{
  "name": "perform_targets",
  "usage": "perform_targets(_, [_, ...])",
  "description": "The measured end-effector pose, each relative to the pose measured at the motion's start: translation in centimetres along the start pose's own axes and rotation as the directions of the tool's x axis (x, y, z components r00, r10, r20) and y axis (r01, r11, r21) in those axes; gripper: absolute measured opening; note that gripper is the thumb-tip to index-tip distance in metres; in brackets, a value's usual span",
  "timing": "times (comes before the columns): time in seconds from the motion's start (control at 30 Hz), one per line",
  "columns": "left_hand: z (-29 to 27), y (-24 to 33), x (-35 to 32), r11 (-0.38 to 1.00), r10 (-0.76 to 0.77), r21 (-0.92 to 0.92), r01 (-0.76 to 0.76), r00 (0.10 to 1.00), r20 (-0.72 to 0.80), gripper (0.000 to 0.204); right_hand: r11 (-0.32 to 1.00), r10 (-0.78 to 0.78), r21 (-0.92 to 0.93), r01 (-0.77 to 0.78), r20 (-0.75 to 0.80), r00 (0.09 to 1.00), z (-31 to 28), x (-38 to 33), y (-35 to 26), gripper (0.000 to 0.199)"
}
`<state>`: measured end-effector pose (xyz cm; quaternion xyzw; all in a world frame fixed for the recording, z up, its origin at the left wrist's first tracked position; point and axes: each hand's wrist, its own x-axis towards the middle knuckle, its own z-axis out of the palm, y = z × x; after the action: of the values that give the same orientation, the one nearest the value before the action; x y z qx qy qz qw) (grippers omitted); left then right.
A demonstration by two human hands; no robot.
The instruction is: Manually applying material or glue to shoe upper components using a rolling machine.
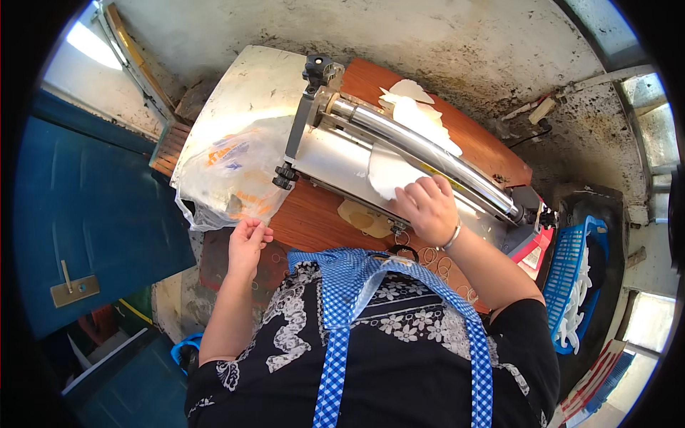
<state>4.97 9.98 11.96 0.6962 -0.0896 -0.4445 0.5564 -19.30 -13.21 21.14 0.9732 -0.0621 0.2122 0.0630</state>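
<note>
A machine with a long shiny metal roller lies slantwise before me on a reddish-brown board. On its near metal plate is a thin white sheet, rounded at its left edge. My right hand is closed at the sheet's near right edge, its fingers curled over it. Beside the machine, at the lower edge of a clear plastic bag with orange and blue print, my left hand has its fingertips pressed together. What they pinch, if anything, is too small to make out.
Behind the roller lie several thin white pieces. A pale, flat piece sits under the plate's near edge. Thin wire-like rings lie near my apron. A blue basket with white strips stands right; a blue door is left.
</note>
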Motion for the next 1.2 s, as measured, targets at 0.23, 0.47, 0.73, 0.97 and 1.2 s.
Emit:
perform_targets(0.23, [3.3, 2.8, -0.4, 0.988, 0.142, 0.035, -0.154, 0.963, 0.230, 0.009, 0.957, 0.279, 0.087, -0.277, -0.006, 0.960, -0.9, 1.6, 3.9, 0.030])
perform_targets(0.47, [7.4, 5.6, -0.9, 0.954, 0.281, -0.005, -0.301, 0.886, 0.370, 0.010, 0.598, 0.739, 0.062, -0.799, 0.342, 0.580, -0.8, 2.9, 16.9, 0.068])
perform_targets(0.73, [12.0, 11.9, -0.9, 0.883, 0.384, 0.092, -0.460, 0.820, 0.424, 0.013, -0.082, 0.218, 0.224, -0.971, 0.955, 0.202, 6.0, 1.9, 19.3, 0.085])
perform_targets(0.97, [13.1, 10.9, -0.3, 0.944, 0.251, 0.102, -0.314, 0.884, 0.395, 0.014, 0.133, -0.186, 0.466, -0.875, 0.879, 0.440, 11.2, -0.6, 20.9, 0.069])
perform_targets(1.2, [10.8, 8.0, -1.8, 0.979, 0.124, 0.124, -0.162, 0.955, 0.269, 0.012, -0.797, 0.028, -0.018, -0.604, 0.997, -0.067, 12.9, -1.7, 19.9, 0.046])
